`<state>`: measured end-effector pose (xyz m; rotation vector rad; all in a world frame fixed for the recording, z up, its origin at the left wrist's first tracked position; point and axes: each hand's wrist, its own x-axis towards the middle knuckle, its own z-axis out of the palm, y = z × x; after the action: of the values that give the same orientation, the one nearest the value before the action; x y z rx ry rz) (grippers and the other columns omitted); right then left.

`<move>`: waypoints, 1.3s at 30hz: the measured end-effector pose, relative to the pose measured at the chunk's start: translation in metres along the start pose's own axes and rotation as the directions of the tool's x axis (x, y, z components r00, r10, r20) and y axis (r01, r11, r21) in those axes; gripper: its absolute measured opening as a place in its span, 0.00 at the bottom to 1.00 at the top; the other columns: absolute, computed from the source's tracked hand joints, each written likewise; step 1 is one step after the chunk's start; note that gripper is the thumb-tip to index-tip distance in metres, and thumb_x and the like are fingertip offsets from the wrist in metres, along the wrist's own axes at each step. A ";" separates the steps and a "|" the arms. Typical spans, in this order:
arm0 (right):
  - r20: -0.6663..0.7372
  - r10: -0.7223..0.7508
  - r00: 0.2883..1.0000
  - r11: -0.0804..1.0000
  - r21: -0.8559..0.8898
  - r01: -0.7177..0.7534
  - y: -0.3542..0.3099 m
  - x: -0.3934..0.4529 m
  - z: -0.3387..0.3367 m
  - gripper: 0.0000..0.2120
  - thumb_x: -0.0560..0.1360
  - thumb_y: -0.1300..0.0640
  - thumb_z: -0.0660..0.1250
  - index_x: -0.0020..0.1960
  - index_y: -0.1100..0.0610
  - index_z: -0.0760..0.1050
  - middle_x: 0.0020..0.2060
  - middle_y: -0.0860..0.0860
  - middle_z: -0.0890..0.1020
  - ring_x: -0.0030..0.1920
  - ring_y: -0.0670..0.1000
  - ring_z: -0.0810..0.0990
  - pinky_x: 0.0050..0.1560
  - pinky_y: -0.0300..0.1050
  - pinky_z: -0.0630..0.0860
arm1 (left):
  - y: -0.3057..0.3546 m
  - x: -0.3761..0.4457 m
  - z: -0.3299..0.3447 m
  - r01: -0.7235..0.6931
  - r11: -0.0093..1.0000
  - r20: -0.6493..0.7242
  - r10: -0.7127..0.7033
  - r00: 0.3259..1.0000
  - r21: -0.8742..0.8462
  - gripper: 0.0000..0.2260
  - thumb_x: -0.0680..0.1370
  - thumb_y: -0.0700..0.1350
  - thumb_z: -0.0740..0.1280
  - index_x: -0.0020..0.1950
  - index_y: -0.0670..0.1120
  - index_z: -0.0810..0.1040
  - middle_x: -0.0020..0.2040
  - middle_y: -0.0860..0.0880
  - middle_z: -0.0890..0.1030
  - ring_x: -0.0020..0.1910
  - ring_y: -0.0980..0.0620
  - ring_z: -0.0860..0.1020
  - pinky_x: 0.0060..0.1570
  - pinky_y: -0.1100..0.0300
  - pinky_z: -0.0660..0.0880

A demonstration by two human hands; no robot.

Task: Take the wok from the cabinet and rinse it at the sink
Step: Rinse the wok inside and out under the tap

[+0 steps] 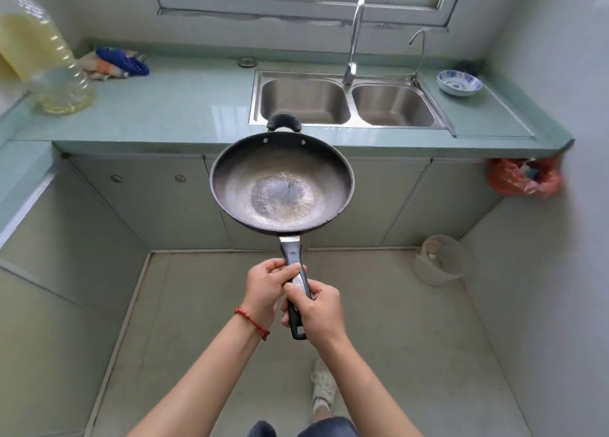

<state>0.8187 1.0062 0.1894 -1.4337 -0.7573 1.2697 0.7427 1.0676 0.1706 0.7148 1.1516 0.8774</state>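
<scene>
A dark, worn wok (281,186) with a long black handle and a small loop handle at its far side is held level in the air, in front of the lower cabinet doors (148,199). My left hand (267,288) grips the handle nearer the bowl, and my right hand (318,309) grips it just behind, toward the handle's end. The wok's far rim reaches the counter's front edge. Beyond it lies a double steel sink (346,120) with a tall tap (354,41) standing over the divider; no water is running.
On the green counter (184,107) stand a large oil bottle (43,57) at left, cloths (118,62) at the back, and a blue-and-white bowl (459,82) right of the sink. A red bag (524,176) hangs at the counter's right end; a pale bucket (440,260) sits on the floor.
</scene>
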 end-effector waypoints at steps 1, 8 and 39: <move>0.008 0.000 1.000 1.000 0.006 0.000 -0.005 0.019 -0.006 0.14 0.73 0.67 0.64 0.29 0.59 0.73 0.22 0.51 0.76 0.19 0.49 0.74 0.22 0.38 0.72 | 0.005 0.018 0.010 0.000 1.000 -0.006 0.000 1.000 -0.006 0.02 0.71 0.33 0.67 0.41 0.35 0.77 0.30 0.47 0.83 0.28 0.49 0.78 0.33 0.57 0.75; 0.058 -0.013 0.998 1.000 -0.020 0.014 -0.054 0.138 -0.054 0.15 0.73 0.67 0.64 0.28 0.59 0.72 0.21 0.48 0.76 0.19 0.49 0.74 0.23 0.38 0.72 | 0.046 0.120 0.084 -0.011 1.000 -0.050 0.009 0.999 -0.028 0.08 0.71 0.34 0.67 0.46 0.30 0.76 0.31 0.45 0.82 0.25 0.49 0.75 0.21 0.64 0.68; 0.040 0.148 0.988 0.988 -0.056 -0.146 -0.155 0.478 -0.044 0.12 0.75 0.64 0.63 0.33 0.62 0.74 0.22 0.50 0.78 0.21 0.48 0.76 0.25 0.40 0.74 | 0.165 0.447 0.145 0.126 0.992 -0.028 -0.127 0.992 -0.012 0.05 0.71 0.38 0.68 0.43 0.36 0.77 0.35 0.45 0.85 0.35 0.44 0.71 0.23 0.62 0.69</move>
<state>1.0027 1.4760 0.1856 -1.5319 -0.7296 1.4068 0.9196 1.5327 0.1423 0.6158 1.2039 0.7880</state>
